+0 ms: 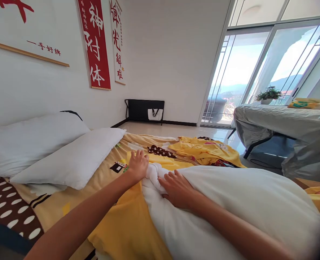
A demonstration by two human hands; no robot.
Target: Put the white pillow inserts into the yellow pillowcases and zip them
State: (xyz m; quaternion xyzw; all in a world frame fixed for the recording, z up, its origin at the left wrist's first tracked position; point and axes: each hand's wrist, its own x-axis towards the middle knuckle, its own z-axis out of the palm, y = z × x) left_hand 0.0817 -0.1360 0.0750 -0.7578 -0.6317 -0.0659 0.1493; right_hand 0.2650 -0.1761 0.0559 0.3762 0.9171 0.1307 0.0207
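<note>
A puffy white duvet (230,191) spreads across the right side of the bed, its near end bunched into a twisted fold. My right hand (177,189) is closed on that bunched end, fingers curled over the white cloth. Just left of it, my left hand (138,166) is closed where the duvet's edge meets a yellow fabric cover (132,220). Its fingertips curl away from me, so exactly how much of each cloth it grips is hidden. The yellow cover lies under and along the duvet's left side, running toward me.
Two white pillows (75,159) lie at the left by the wall. Crumpled yellow clothing or bedding (208,150) rests at the bed's far side. A patterned sheet (95,198) covers the bed. At the right stands a table with a silvery cover (257,115); a black folded panel (140,108) leans by the far wall.
</note>
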